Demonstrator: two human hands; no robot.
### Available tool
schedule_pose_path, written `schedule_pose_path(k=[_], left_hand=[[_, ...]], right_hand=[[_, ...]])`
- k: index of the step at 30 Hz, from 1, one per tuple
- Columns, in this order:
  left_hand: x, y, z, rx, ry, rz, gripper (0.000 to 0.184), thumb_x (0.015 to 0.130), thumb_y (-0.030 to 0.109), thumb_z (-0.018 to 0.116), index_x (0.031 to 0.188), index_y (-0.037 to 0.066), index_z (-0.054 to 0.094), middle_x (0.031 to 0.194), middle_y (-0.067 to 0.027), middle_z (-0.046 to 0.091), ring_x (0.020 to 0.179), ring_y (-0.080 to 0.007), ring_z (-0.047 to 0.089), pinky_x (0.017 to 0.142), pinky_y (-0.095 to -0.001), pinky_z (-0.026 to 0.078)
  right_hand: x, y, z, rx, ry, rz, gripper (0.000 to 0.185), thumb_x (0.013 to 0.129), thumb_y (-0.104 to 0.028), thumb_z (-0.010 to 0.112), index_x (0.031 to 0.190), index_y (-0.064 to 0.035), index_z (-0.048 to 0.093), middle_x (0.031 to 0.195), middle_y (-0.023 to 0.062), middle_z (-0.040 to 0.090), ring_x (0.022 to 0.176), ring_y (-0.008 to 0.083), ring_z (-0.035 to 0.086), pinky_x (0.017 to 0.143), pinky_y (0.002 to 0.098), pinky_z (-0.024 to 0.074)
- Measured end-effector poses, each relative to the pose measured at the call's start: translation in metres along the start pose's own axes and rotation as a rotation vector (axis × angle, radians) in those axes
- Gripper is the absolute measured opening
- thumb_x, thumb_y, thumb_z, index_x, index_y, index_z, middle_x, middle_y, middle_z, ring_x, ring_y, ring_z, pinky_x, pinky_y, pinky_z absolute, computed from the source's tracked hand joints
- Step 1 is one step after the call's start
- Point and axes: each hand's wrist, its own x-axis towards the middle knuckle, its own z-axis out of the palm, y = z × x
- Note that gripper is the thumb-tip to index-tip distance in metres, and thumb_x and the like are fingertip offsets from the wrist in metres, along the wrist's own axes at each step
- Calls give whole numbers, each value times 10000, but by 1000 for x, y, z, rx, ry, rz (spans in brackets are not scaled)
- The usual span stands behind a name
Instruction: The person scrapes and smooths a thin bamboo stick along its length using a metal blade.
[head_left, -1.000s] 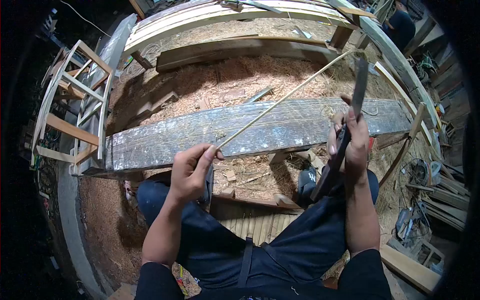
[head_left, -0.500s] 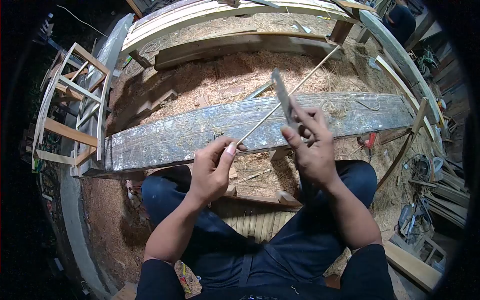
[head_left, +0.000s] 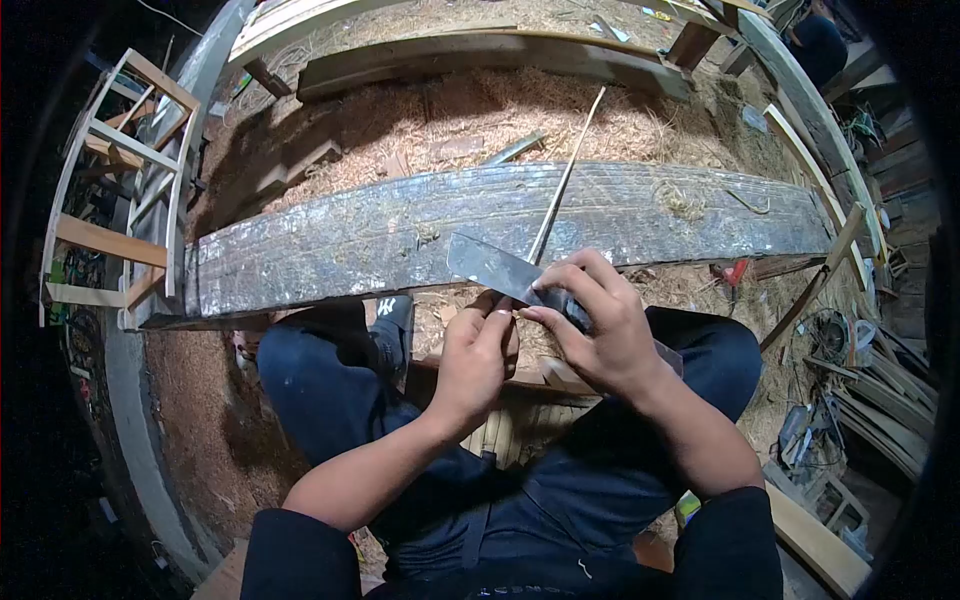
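Observation:
My left hand (head_left: 478, 365) is closed with fingertips pinching the near end of a thin wooden stick (head_left: 562, 185). The stick slants away over the plank bench (head_left: 360, 245), its far tip beyond the back edge. My right hand (head_left: 605, 325) grips a knife (head_left: 490, 268) with a broad grey blade. That blade points up and to the left and crosses in front of the stick just above my left fingers. My right thumb lies beside the left fingertips at the stick's near end; whether they touch, I cannot tell. Most of the knife's handle is hidden by my right hand.
At the left stands a slatted wooden frame (head_left: 110, 240). Wood shavings (head_left: 440, 110) cover the ground past the bench, with a long beam (head_left: 490, 60) behind. A red-handled tool (head_left: 735, 271) and stacked wood strips (head_left: 880, 405) lie right. Another person (head_left: 820, 45) is at the far right.
My hands have come together. The knife has swung from upright to tilted left across the stick, and the stick's far tip has shifted left, standing steeper in view.

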Motion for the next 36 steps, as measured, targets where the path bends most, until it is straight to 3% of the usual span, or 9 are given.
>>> schedule_pose_path(k=[5, 9, 15, 17, 25, 27, 29, 30, 36], left_hand=[[-4, -19, -21, 94, -115, -53, 284, 1089, 205, 455, 854, 68, 535, 660, 19, 486, 556, -76, 410, 519, -277, 314], [-13, -37, -17, 52, -26, 61, 265, 1102, 203, 447, 901, 57, 543, 667, 17, 499, 568, -69, 417, 528, -273, 321], [-20, -43, -23, 41, 16, 54, 316, 1089, 187, 481, 817, 48, 563, 637, 21, 499, 555, -67, 428, 521, -264, 325], [-17, -59, -35, 320, 36, 96, 344, 1070, 168, 494, 752, 52, 560, 634, 18, 517, 556, -64, 443, 511, -267, 325], [-17, -47, -34, 267, 54, 168, 425, 1003, 145, 552, 601, 6, 562, 541, -22, 529, 520, -88, 484, 487, -316, 353], [-18, -48, -34, 303, 66, 216, 412, 1006, 139, 531, 618, 6, 570, 549, -28, 543, 519, -92, 483, 489, -320, 354], [-26, -30, -26, 178, 27, 152, 360, 1051, 162, 510, 745, 1, 610, 566, -6, 515, 521, -70, 453, 491, -297, 340], [-27, -31, -28, 204, -11, 157, 298, 1097, 193, 478, 917, 8, 628, 589, 28, 470, 530, -43, 414, 494, -266, 315], [-23, -39, -34, 228, -48, 150, 269, 1113, 193, 458, 985, 14, 612, 604, 50, 432, 536, -28, 379, 495, -252, 288]], right_hand=[[-5, -2, 6, -19, -31, -15, 242, 881, -180, 792, 1047, -52, 671, 1014, 130, 646, 892, 343, 703, 731, 414, 563], [-11, -4, 12, -25, -30, -32, 241, 874, -182, 798, 1036, -52, 677, 1041, 119, 668, 919, 332, 709, 747, 409, 571], [-18, -3, 22, -28, -14, -105, 232, 860, -176, 809, 1012, -45, 692, 1059, 116, 679, 906, 321, 714, 749, 403, 580], [-22, -7, 25, -31, -7, -134, 224, 858, -170, 810, 1005, -45, 695, 1051, 119, 678, 891, 322, 716, 742, 401, 582], [-25, -10, 31, -64, 10, -133, 213, 855, -159, 810, 991, -47, 692, 1052, 114, 673, 901, 323, 704, 747, 400, 574], [-25, -6, 29, -75, 5, -162, 212, 849, -151, 811, 994, -48, 695, 1049, 116, 675, 881, 317, 709, 730, 393, 578], [-19, 6, 30, -76, 128, -95, 216, 837, -131, 814, 1001, -52, 698, 1054, 116, 681, 836, 306, 718, 686, 372, 581], [-20, 6, 30, -88, 105, -90, 218, 837, -133, 814, 1004, -53, 698, 1054, 117, 680, 846, 305, 717, 692, 372, 580], [-19, 4, 28, -60, 81, -112, 236, 847, -109, 804, 1040, -38, 689, 1023, 121, 675, 892, 296, 709, 759, 375, 569]])
